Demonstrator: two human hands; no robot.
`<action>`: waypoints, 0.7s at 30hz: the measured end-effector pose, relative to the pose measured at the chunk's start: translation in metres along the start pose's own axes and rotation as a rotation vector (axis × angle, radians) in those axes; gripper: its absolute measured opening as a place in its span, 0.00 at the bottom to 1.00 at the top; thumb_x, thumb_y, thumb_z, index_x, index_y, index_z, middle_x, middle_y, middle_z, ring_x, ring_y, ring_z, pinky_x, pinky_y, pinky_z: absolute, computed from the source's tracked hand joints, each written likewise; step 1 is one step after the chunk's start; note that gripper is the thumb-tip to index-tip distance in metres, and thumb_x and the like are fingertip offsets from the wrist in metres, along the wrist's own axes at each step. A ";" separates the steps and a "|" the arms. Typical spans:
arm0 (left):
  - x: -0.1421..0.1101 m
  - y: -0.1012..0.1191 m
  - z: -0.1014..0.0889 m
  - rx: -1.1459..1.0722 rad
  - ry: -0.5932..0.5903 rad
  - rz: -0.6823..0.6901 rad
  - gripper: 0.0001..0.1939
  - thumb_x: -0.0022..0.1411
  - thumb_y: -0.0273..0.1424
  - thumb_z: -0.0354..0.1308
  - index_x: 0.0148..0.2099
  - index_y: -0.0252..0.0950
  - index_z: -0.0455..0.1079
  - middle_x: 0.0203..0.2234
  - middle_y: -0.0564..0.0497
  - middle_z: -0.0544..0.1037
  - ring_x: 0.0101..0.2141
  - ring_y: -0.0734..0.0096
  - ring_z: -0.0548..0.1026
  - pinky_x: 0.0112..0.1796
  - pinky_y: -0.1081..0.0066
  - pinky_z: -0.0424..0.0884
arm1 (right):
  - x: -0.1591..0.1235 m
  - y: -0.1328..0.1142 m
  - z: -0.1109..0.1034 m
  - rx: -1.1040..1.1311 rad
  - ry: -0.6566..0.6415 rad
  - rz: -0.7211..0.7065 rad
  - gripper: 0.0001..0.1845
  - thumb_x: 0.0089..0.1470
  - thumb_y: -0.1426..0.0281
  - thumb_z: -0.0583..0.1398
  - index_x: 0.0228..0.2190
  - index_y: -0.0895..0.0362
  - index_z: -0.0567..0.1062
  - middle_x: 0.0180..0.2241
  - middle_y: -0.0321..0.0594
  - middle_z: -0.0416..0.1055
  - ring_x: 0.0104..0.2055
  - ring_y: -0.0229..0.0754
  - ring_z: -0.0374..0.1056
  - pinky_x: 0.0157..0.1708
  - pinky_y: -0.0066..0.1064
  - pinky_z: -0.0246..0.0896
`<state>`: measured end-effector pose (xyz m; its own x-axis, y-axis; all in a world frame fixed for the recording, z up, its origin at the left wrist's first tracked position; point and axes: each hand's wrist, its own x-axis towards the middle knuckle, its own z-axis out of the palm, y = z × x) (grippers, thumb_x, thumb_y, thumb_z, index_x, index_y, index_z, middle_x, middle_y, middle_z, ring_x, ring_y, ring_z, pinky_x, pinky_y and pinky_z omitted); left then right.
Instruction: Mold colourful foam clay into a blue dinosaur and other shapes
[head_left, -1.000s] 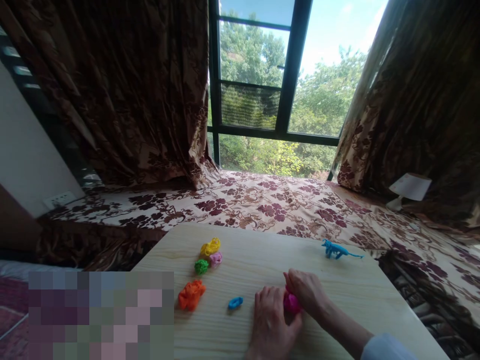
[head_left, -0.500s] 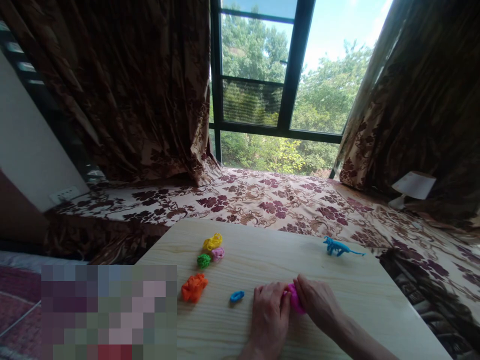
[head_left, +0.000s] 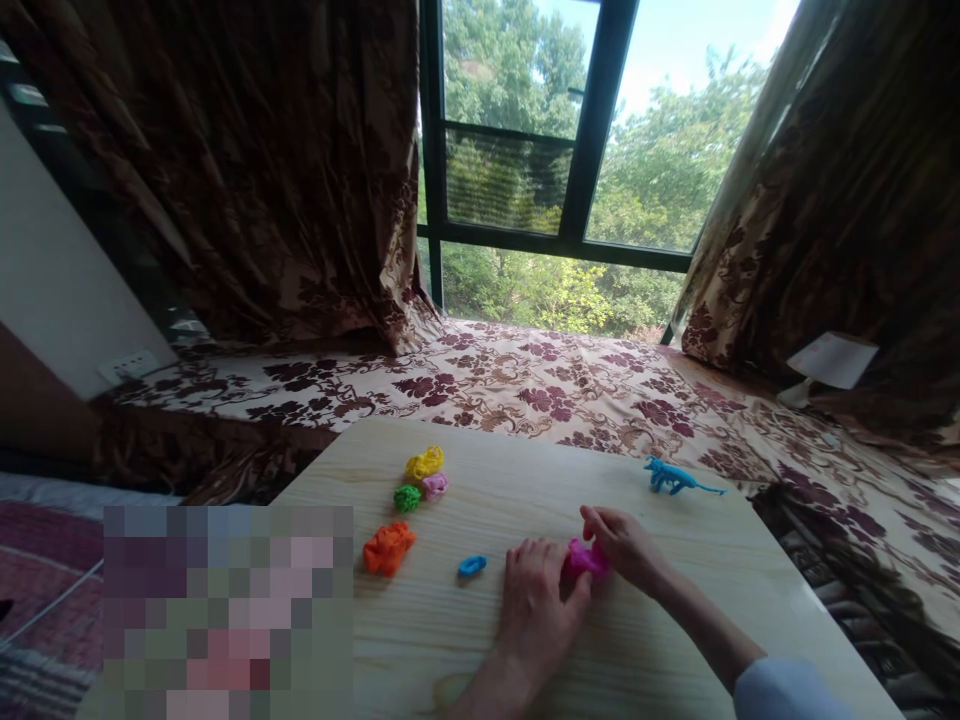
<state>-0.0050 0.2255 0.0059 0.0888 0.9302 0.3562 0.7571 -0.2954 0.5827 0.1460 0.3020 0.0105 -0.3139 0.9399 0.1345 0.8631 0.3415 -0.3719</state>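
A magenta lump (head_left: 585,560), which looks like soft modelling clay, rests on the wooden table (head_left: 420,660) between my hands. My left hand (head_left: 538,600) lies at its left side, gripping it between thumb and fingers. Just above and right of the lump is my right hand (head_left: 619,540), fingers curled and pressed together; whatever they pinch is hidden. To the left lies a small blue ring-shaped piece (head_left: 472,567). Farther left are an orange crumpled lump (head_left: 388,549), a green lump (head_left: 407,498), a pale pink lump (head_left: 435,486) and a yellow lump (head_left: 425,462).
A blue animal figure (head_left: 675,478) with a long tail stands near the table's far right corner. Beyond the table is a floral-covered ledge (head_left: 495,385) with a small lamp (head_left: 832,362). A blurred-out patch (head_left: 225,610) covers the lower left.
My right hand has lifted up and away from the magenta lump, uncovering more of it. My left thumb has shifted lower on the lump. The view has tilted slightly downward.
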 end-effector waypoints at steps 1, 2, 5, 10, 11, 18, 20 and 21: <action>0.000 0.000 -0.001 0.003 -0.001 0.000 0.05 0.59 0.31 0.51 0.37 0.40 0.68 0.32 0.50 0.71 0.37 0.63 0.67 0.41 0.62 0.60 | -0.001 -0.001 -0.003 0.020 0.011 -0.012 0.30 0.62 0.61 0.39 0.22 0.57 0.72 0.17 0.35 0.69 0.20 0.34 0.64 0.22 0.24 0.50; 0.000 0.000 -0.001 0.003 -0.003 0.001 0.06 0.60 0.31 0.50 0.37 0.40 0.68 0.32 0.50 0.71 0.37 0.63 0.67 0.41 0.63 0.60 | -0.003 -0.003 -0.006 0.035 0.025 -0.030 0.30 0.62 0.61 0.38 0.24 0.57 0.73 0.20 0.36 0.70 0.23 0.35 0.65 0.24 0.24 0.52; -0.001 0.000 -0.002 -0.004 -0.011 0.008 0.09 0.62 0.30 0.47 0.35 0.39 0.69 0.31 0.50 0.70 0.36 0.64 0.66 0.40 0.64 0.60 | -0.010 -0.013 -0.009 0.070 0.044 -0.111 0.27 0.62 0.62 0.40 0.28 0.56 0.74 0.31 0.38 0.71 0.32 0.35 0.66 0.33 0.24 0.55; 0.000 -0.002 0.000 -0.029 -0.022 0.012 0.10 0.61 0.28 0.48 0.32 0.39 0.69 0.29 0.50 0.70 0.36 0.64 0.66 0.40 0.64 0.59 | -0.015 -0.022 0.008 0.054 0.065 -0.131 0.24 0.62 0.63 0.43 0.23 0.57 0.71 0.27 0.40 0.67 0.31 0.37 0.63 0.35 0.26 0.54; 0.000 -0.003 0.001 -0.036 -0.023 0.010 0.10 0.61 0.28 0.48 0.32 0.39 0.69 0.29 0.50 0.70 0.36 0.64 0.66 0.40 0.64 0.59 | -0.014 -0.022 0.011 0.046 0.073 -0.116 0.24 0.61 0.63 0.43 0.23 0.58 0.70 0.26 0.40 0.66 0.31 0.37 0.62 0.35 0.27 0.53; 0.001 -0.006 0.003 -0.112 -0.014 -0.035 0.08 0.60 0.28 0.49 0.31 0.38 0.69 0.30 0.49 0.70 0.36 0.63 0.66 0.40 0.63 0.59 | 0.013 -0.019 0.028 0.092 0.021 0.057 0.18 0.60 0.63 0.49 0.27 0.60 0.72 0.29 0.39 0.70 0.31 0.37 0.66 0.36 0.32 0.60; 0.000 -0.006 0.004 -0.144 0.001 -0.055 0.06 0.58 0.30 0.52 0.34 0.38 0.69 0.31 0.49 0.70 0.37 0.62 0.66 0.41 0.62 0.59 | 0.023 -0.018 0.030 0.136 0.017 0.138 0.12 0.59 0.64 0.53 0.38 0.59 0.71 0.38 0.41 0.70 0.37 0.39 0.67 0.38 0.36 0.64; 0.001 -0.005 0.004 -0.163 0.012 -0.068 0.05 0.57 0.31 0.53 0.36 0.38 0.69 0.31 0.49 0.71 0.37 0.61 0.66 0.41 0.61 0.59 | 0.026 -0.018 0.031 0.165 0.019 0.175 0.12 0.58 0.65 0.54 0.42 0.58 0.69 0.42 0.41 0.68 0.39 0.39 0.67 0.39 0.37 0.65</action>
<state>-0.0062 0.2284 0.0002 0.0326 0.9469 0.3197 0.6463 -0.2640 0.7159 0.1099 0.3201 -0.0073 -0.1565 0.9851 0.0713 0.8270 0.1702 -0.5358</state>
